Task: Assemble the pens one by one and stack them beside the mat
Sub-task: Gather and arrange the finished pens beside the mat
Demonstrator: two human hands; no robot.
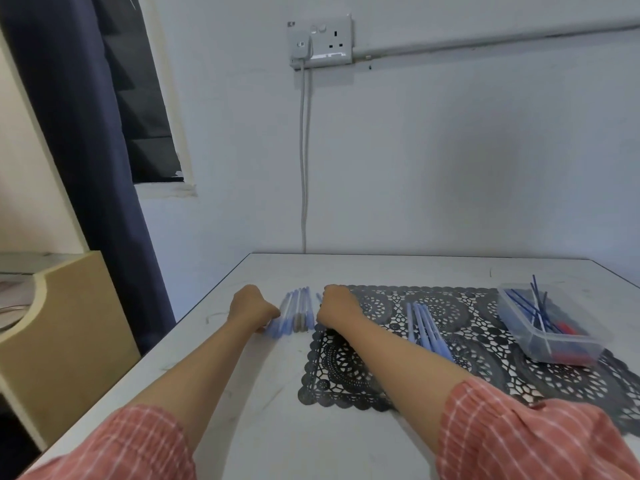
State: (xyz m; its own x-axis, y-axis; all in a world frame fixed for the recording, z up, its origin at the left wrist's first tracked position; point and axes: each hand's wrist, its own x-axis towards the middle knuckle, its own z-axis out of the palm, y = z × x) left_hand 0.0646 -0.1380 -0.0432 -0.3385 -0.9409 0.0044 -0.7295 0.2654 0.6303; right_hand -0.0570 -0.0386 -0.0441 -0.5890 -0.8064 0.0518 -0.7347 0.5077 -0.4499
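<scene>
A row of several assembled blue pens (296,311) lies on the white table just left of the black lace mat (485,344). My left hand (251,308) rests curled against the left side of that row, fingers touching the pens. My right hand (337,306) is curled on the row's right side, at the mat's left edge. Whether either hand grips a pen is hidden by the fingers. Several pale blue pen barrels (427,329) lie on the mat. A clear plastic box (547,327) on the mat's right holds thin blue refills and red parts.
The white table (263,393) meets the wall at the back. A beige cabinet (65,341) stands left of the table, beside a dark curtain (90,133). A wall socket (320,41) with a hanging cable is above the table.
</scene>
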